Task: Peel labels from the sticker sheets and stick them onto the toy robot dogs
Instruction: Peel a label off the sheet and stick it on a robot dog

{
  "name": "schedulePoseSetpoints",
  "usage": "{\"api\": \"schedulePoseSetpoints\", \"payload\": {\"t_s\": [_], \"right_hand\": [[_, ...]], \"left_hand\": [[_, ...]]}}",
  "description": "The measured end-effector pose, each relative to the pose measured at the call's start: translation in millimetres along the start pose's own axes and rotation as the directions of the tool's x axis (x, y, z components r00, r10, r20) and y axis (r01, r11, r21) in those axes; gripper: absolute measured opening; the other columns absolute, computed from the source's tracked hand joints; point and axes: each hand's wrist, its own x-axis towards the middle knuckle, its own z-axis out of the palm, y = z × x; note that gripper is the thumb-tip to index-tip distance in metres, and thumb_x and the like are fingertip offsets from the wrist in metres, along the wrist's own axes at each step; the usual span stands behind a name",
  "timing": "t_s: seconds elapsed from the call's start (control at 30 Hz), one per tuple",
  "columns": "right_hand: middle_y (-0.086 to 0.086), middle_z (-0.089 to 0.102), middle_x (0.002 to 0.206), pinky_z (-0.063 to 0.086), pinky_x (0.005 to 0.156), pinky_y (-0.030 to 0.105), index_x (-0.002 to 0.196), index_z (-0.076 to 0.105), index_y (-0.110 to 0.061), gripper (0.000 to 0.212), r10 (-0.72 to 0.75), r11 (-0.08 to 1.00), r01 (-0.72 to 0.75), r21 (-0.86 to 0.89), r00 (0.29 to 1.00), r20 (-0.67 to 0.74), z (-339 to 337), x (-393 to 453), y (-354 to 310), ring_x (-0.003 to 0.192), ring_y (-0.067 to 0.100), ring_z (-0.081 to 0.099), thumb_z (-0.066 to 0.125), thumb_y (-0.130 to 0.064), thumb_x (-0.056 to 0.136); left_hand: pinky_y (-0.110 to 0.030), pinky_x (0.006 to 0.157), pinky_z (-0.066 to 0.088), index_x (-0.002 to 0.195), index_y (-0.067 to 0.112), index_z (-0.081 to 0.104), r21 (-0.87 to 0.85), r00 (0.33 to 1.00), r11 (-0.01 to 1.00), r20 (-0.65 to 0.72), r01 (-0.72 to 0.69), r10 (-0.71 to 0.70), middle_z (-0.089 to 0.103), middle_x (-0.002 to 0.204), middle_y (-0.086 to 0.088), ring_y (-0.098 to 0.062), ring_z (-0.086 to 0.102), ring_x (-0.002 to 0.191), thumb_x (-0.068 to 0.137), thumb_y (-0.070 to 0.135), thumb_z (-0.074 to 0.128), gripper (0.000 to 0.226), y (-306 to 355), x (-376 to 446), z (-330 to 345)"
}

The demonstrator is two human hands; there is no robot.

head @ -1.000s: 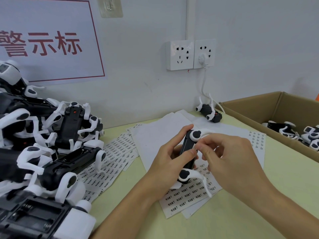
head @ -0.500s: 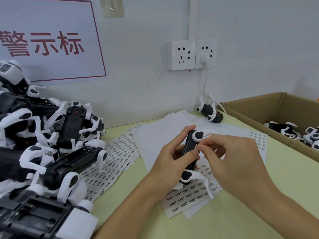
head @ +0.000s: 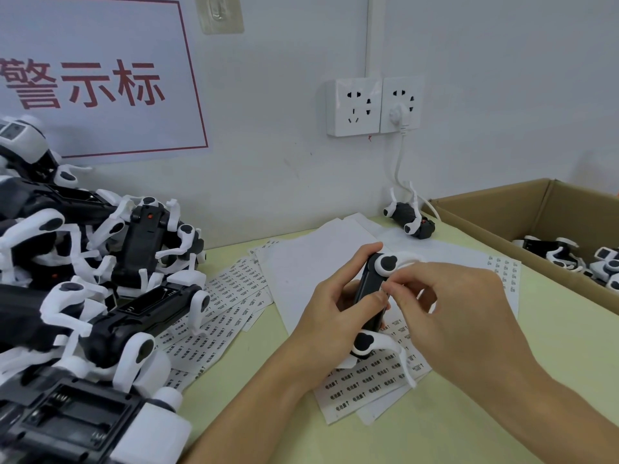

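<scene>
I see my left hand [head: 330, 316] wrapped around a small black-and-white toy robot dog [head: 371, 296], fingers curled behind its black body and the thumb laid across the front, so it has a firm grasp. The dog is lifted just above the sticker sheet [head: 368, 380], tilted with one white hip disc up near the fingertips and another low by the heel of the hand; a thin white leg trails down over the sheet. My right hand [head: 459, 306] sits just right of the dog, thumb and forefinger pinched together against the dog's body beside my left thumb. Something tiny is at that pinch, but I cannot tell whether it is a label, so I cannot tell what this hand is grasping, if anything.

Beneath the dog the sticker sheet lies on blank white paper sheets [head: 308, 262] on the pale green table [head: 502, 413]. Left of the dog, more printed label sheets [head: 231, 296] fan out toward a pile of larger robot dogs [head: 100, 279]. Behind the dog, near the wall, another small dog [head: 410, 217] lies on its back, below a double wall socket [head: 373, 107] with a plugged white cord. Right of the dog, a cardboard box [head: 502, 212] holds more small dogs [head: 569, 256]. A red-lettered sign [head: 93, 82] hangs on the wall above the pile.
</scene>
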Motion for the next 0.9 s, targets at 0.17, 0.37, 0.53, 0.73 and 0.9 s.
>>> {"api": "schedulePoseSetpoints", "payload": {"t_s": [0.17, 0.37, 0.53, 0.73, 0.9], "right_hand": [[-0.011, 0.064, 0.060, 0.051, 0.049, 0.033, 0.075, 0.073, -0.023, 0.014, -0.010, 1.000, 0.010, -0.019, 1.000, 0.004, 0.5, -0.8, 0.5, 0.050, 0.009, 0.057, 0.079, -0.011, 0.080], [-0.013, 0.064, 0.060, 0.050, 0.050, 0.030, 0.076, 0.074, -0.022, 0.010, 0.005, 1.000, -0.005, -0.017, 1.000, 0.016, -0.3, -0.3, -1.1, 0.051, 0.007, 0.057, 0.078, -0.014, 0.081], [-0.012, 0.064, 0.059, 0.051, 0.050, 0.032, 0.076, 0.074, -0.021, 0.011, 0.008, 1.000, -0.008, -0.014, 1.000, 0.012, -0.1, 0.3, -2.1, 0.050, 0.008, 0.057, 0.080, -0.013, 0.080], [-0.014, 0.063, 0.057, 0.046, 0.059, 0.020, 0.073, 0.074, -0.021, 0.014, 0.048, 0.999, -0.047, 0.014, 0.999, -0.011, 2.5, -0.2, -0.1, 0.056, 0.008, 0.058, 0.082, -0.011, 0.079], [-0.017, 0.054, 0.044, 0.041, 0.061, 0.008, 0.058, 0.066, -0.029, 0.028, 0.245, 0.967, -0.248, 0.063, 0.968, 0.055, 3.1, -0.8, 0.9, 0.059, -0.002, 0.057, 0.069, -0.042, 0.084]], "left_hand": [[-0.028, 0.083, 0.054, 0.131, 0.057, 0.053, 0.003, 1.000, 1.000, 0.007, -0.001, 0.001, 0.062, 0.088, -0.002, -0.016, 0.056, 0.079, 0.089, 0.026, 0.058, 0.052, -0.4, -0.1, -0.1], [-0.042, 0.088, 0.055, 0.131, 0.057, 0.053, 0.008, 1.000, 1.000, 0.008, -0.002, 0.002, 0.063, 0.090, -0.003, -0.019, 0.056, 0.080, 0.089, 0.026, 0.058, 0.053, -1.1, 0.0, -0.2], [-0.046, 0.092, 0.054, 0.131, 0.058, 0.053, 0.012, 1.000, 1.000, 0.004, -0.009, 0.009, 0.063, 0.090, -0.002, -0.017, 0.057, 0.081, 0.090, 0.025, 0.058, 0.053, -1.6, 0.2, -0.5], [-0.040, 0.090, 0.056, 0.131, 0.057, 0.054, 0.003, 1.000, 1.000, -0.005, -0.011, 0.011, 0.064, 0.087, 0.002, -0.015, 0.058, 0.079, 0.089, 0.024, 0.059, 0.054, -2.5, 0.1, -0.3], [-0.036, 0.083, 0.056, 0.133, 0.056, 0.053, -0.022, 1.000, 1.000, -0.004, -0.017, 0.017, 0.061, 0.083, 0.000, -0.016, 0.057, 0.075, 0.089, 0.023, 0.060, 0.054, -3.6, 0.7, -0.6]]}}
